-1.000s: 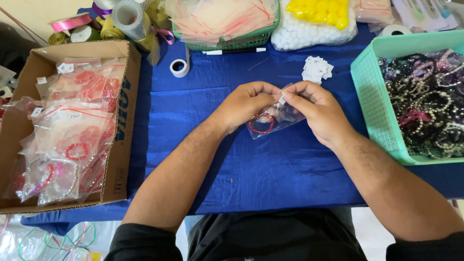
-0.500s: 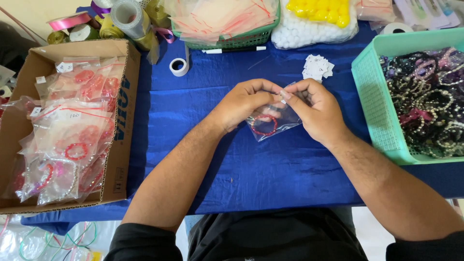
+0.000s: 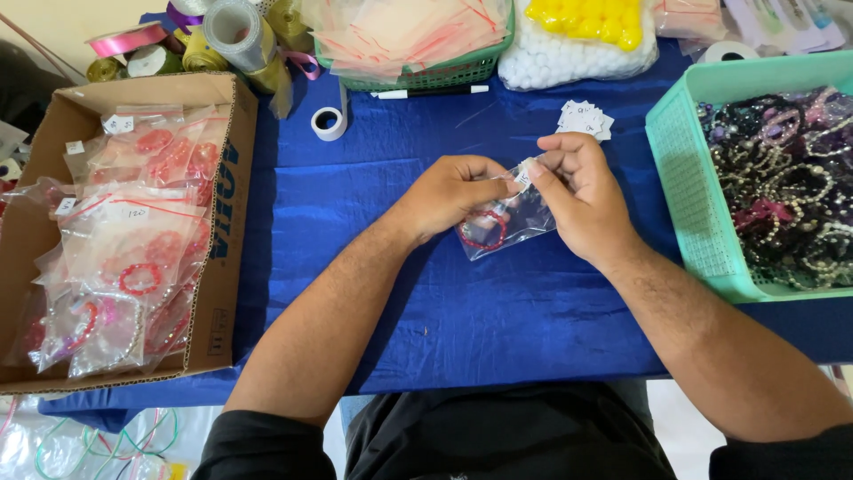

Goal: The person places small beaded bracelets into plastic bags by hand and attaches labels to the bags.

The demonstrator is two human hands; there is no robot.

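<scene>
A clear bag (image 3: pixel 506 222) holding a red bracelet (image 3: pixel 484 233) hung above the blue cloth (image 3: pixel 498 329), centre. Both hands (image 3: pixel 453 191) (image 3: pixel 582 200) pinched its top edge, apparently sealing it; a loose pinch could spill the bracelet.

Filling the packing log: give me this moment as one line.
left hand: pinches bag top | right hand: pinches bag top | clear bag: holds red bracelet, above blue cloth
</scene>
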